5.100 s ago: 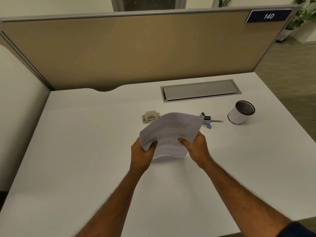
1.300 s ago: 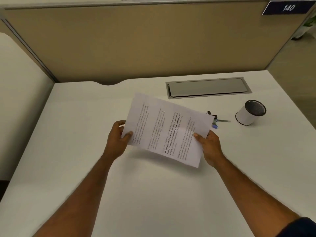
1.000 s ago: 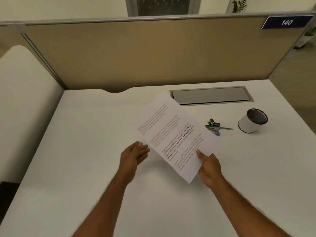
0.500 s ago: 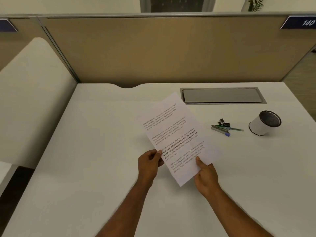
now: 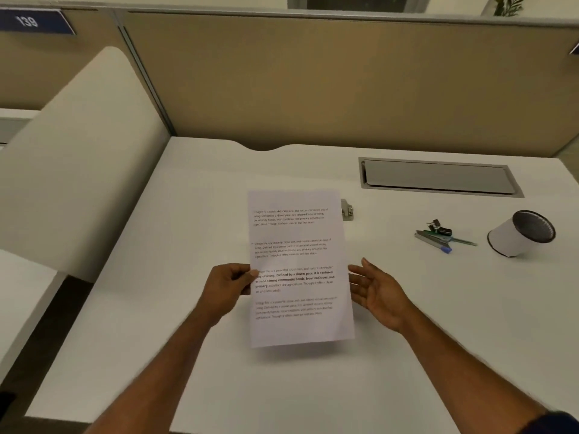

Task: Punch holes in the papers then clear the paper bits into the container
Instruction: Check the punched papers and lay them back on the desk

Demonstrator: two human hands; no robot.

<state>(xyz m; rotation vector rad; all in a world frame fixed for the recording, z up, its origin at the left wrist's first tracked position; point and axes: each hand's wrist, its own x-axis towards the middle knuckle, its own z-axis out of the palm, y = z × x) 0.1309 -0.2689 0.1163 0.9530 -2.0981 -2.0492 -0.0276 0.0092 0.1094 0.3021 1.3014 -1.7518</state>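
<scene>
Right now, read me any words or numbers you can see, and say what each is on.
"139": blue sign on the partition.
"Defined by a slower pace. It is centered around strong community bonds, local traditions, and primary": bold lines on the paper.
Remaining paragraphs on it: too blurred.

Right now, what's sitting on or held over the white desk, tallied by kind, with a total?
Printed papers, pinched at the left edge by the left hand: 1 stack, sheet count unclear
Hole punch, partly hidden behind it: 1
White cup container: 1
Cluster of pens and clips: 1, items too small to count
Total: 4
</scene>
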